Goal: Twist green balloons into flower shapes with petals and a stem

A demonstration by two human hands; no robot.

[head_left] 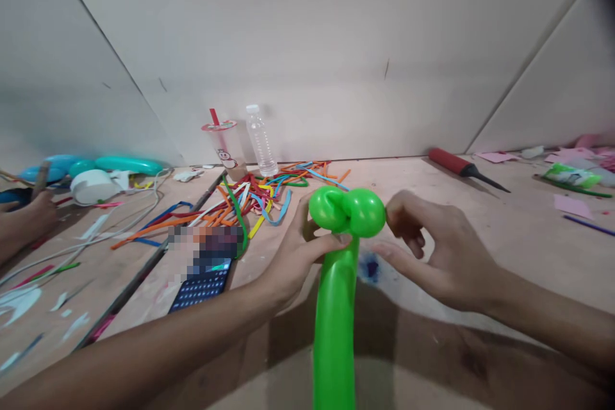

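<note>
A long green balloon (335,307) rises from the bottom edge and ends in two small twisted bubbles (346,211) at its top. My left hand (298,250) grips the balloon at the twist just under the bubbles, thumb across the front. My right hand (435,246) touches the right bubble with bent fingers and reaches toward the twist with its fingertips. Both forearms stretch in from the lower corners.
Several uninflated coloured balloons (250,202) lie in a heap behind my left hand, with a plastic cup (223,147), a water bottle (260,139) and a phone (204,278). A red hand pump (456,165) lies at the right. Another person's hand (26,218) works at the far left.
</note>
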